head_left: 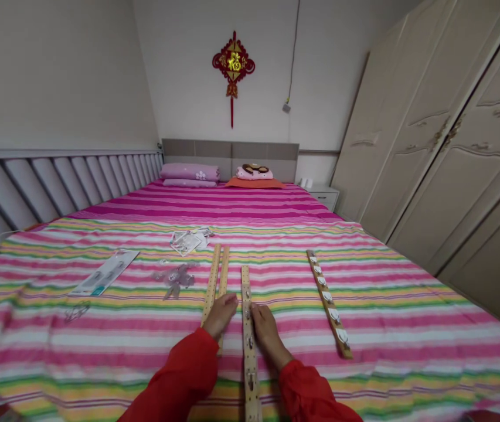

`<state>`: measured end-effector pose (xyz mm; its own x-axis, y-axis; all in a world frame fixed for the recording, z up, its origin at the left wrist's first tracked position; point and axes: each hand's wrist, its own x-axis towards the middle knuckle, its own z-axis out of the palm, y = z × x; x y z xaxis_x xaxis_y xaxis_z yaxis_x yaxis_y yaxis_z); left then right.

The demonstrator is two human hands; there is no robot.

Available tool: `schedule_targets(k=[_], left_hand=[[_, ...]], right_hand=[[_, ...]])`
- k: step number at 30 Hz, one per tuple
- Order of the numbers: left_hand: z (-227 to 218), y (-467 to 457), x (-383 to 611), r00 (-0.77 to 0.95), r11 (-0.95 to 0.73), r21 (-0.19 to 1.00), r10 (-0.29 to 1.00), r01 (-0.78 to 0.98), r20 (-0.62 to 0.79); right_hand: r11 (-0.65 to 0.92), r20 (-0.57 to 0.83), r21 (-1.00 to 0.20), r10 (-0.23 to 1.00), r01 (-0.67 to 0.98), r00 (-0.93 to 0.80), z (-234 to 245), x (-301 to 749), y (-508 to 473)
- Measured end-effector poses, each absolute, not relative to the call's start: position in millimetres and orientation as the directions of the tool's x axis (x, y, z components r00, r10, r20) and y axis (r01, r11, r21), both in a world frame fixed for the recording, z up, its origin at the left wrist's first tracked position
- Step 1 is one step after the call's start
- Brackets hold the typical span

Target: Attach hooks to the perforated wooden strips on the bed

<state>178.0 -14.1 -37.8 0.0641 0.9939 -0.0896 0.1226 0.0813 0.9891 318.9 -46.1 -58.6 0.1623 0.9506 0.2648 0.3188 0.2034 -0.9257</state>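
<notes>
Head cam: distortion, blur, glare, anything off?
Head view: strong wide-angle bowing, wardrobe lines lean and curve; light soft and even, no glare, faint shadows; sharp around left hand, right hand and holed strip; striped bedspread smears toward the lower-left edge.

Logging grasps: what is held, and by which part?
Both sides of the middle wooden strip, partway along, are touched by left hand and right hand; grip cannot be told.

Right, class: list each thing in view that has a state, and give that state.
Middle strip: flat, between left hand and right hand.
Paired strips: flat, side by side, near end under left hand.
Hooked strip: flat, untouched, hooks fitted.
Wardrobe doors: shut.
</notes>
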Motion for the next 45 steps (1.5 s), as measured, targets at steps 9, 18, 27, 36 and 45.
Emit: schedule_targets(k=[9,18,27,36,45], left_hand=[[-17,29,62,-0.134,-0.174,0.53,0.86,0.83,0.492],[-19,47,45,0.01,-0.063,0.105,0.898,0.992,0.44],[-3,39,40,0.023,-0.081,0.109,0.891,0.991,0.454],[-8,45,42,0.026,-0.043,0.028,0.89,0.999,0.456],[-3,36,39,-0.293,-0.18,0.775,0.855,0.606,0.428]], right_hand=[[0.146,0.178,-0.98,0.95,0.137,0.257,-77,326,-46],[0.121,0.124,-0.992,0.953,0.028,0.276,-79,326,-45],[0.092,0.09,-0.996,0.958,0.005,0.272,-79,327,-45],[0.089,0.073,-0.995,0.96,-0.046,0.27,-77,326,-46],[0.071,0.04,-0.992,0.962,-0.106,0.27,-76,326,-47]])
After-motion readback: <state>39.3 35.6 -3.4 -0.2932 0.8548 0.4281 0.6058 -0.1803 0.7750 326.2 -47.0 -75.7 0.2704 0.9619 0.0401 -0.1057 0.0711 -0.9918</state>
